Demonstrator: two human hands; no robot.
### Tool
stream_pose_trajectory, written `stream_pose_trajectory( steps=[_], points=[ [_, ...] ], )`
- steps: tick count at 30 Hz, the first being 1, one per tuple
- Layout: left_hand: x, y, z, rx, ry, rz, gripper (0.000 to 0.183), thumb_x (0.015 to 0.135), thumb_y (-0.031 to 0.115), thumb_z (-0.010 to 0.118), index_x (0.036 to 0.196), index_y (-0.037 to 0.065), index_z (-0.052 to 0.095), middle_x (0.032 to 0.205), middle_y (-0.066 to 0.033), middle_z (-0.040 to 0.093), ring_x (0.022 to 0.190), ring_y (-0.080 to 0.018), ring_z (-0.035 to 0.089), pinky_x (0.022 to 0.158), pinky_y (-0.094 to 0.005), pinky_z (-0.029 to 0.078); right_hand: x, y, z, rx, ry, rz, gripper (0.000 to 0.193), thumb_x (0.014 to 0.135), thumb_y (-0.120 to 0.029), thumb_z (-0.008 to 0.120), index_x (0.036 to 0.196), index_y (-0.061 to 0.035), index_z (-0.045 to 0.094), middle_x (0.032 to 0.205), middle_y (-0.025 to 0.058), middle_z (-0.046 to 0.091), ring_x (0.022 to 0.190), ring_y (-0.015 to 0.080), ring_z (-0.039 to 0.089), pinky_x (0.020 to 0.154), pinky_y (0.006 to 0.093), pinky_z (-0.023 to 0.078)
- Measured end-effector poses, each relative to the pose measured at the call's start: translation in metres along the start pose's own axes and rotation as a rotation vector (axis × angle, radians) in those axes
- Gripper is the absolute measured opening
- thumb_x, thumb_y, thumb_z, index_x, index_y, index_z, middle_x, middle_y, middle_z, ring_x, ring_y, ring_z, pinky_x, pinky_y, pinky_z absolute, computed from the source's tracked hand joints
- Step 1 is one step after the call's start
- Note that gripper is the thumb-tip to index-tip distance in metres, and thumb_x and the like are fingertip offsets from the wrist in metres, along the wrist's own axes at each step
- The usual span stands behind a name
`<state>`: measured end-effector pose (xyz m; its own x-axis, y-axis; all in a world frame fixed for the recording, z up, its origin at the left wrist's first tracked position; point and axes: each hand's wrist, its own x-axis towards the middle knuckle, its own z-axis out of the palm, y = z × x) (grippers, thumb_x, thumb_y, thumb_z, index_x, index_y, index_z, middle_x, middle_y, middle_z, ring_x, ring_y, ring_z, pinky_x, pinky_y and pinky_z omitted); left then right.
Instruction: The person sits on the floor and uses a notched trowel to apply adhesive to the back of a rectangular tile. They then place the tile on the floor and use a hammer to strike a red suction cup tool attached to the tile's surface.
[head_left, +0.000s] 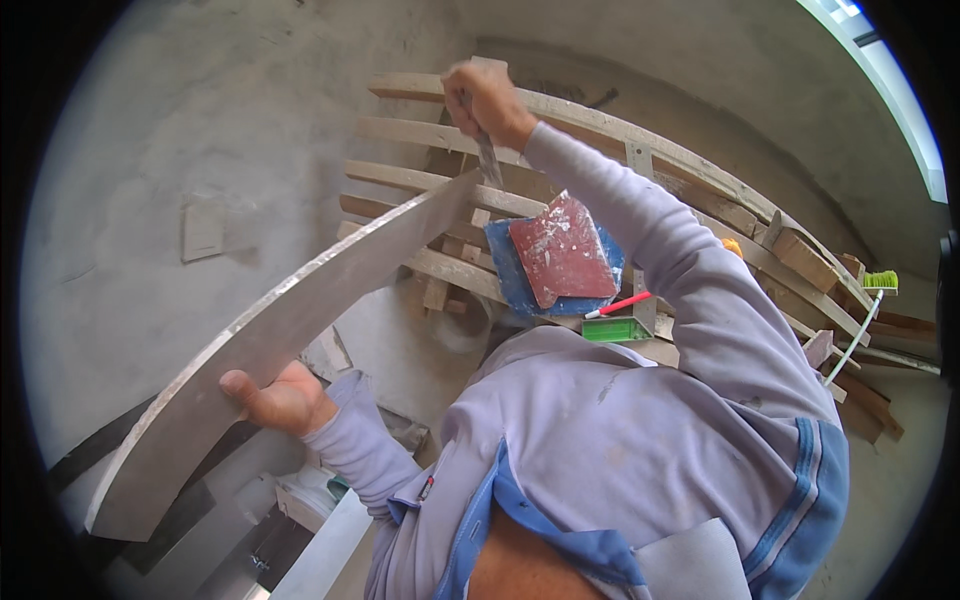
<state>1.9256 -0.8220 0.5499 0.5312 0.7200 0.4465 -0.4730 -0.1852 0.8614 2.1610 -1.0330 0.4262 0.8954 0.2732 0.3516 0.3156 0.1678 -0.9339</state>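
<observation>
My left hand (280,397) grips a long grey board strip (290,320) with a rough white edge, like plasterboard. The thumb lies on its near face and the other fingers are hidden behind it. The strip slants from the lower left up to the wooden slats. My right hand (488,105) is closed around a tool with a narrow, stained metal blade (488,160). Its blade points down at the strip's far end; whether they touch, I cannot tell. The exact kind of tool is unclear.
Below my right forearm, a plaster-spotted red plate (563,250) lies over a blue one (510,268) on wooden slats (450,270). Close by are a red marker (618,305) and a green-and-metal square (615,328). A green-bristled brush (880,281) sits far right. A plastered wall (200,120) rises left.
</observation>
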Motion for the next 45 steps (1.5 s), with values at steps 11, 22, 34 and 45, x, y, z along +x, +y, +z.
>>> stream_pose_trajectory(
  steps=[11, 22, 34, 45],
  points=[
    [-0.01, 0.006, 0.008, 0.015, -0.043, 0.017, 0.073, 0.072, 0.045, 0.073, 0.129, 0.007, 0.047, 0.131, -0.0131, 0.049, 0.117, -0.0286, 0.048, 0.102, -0.0467, 0.036, 0.021, -0.007, -0.007, -0.281, 0.048, -0.372, 0.038, 0.085, -0.024, 0.035, 0.054, -0.0044, 0.046, 0.044, 0.0042, 0.043, 0.04, 0.014, 0.042, 0.04, 0.0287, 0.032],
    [-0.016, 0.003, 0.004, -0.009, -0.013, 0.005, 0.068, 0.073, 0.045, 0.072, 0.125, 0.006, 0.05, 0.128, -0.012, 0.052, 0.116, -0.0272, 0.048, 0.104, -0.0451, 0.033, 0.015, 0.044, -0.004, -0.333, 0.114, -0.444, 0.014, 0.08, -0.015, 0.052, 0.069, -0.0057, 0.054, 0.05, -0.0009, 0.045, 0.041, 0.0084, 0.042, 0.04, 0.0263, 0.033],
    [-0.001, -0.002, -0.079, -0.371, 0.362, -0.268, 0.064, 0.076, 0.054, 0.065, 0.116, 0.005, 0.056, 0.121, -0.011, 0.058, 0.111, -0.0284, 0.052, 0.1, -0.0456, 0.037, -0.14, -0.085, -0.021, -0.061, -0.844, 0.845, 0.03, 0.076, -0.014, 0.064, 0.103, -0.0006, 0.064, 0.08, 0.0067, 0.067, 0.064, 0.0102, 0.061, 0.052, 0.0228, 0.046],
    [-0.044, -0.128, -0.293, -1.577, 0.772, -0.916, 0.036, 0.085, 0.023, 0.059, 0.115, 0.002, 0.059, 0.12, -0.0139, 0.059, 0.114, -0.0299, 0.053, 0.101, -0.0526, 0.036, -0.119, -0.154, 0.029, 0.254, -0.35, 0.266, 0.058, 0.075, -0.031, 0.068, 0.122, 0.0008, 0.055, 0.1, 0.0127, 0.066, 0.064, 0.011, 0.061, 0.051, 0.023, 0.045]
  ],
)
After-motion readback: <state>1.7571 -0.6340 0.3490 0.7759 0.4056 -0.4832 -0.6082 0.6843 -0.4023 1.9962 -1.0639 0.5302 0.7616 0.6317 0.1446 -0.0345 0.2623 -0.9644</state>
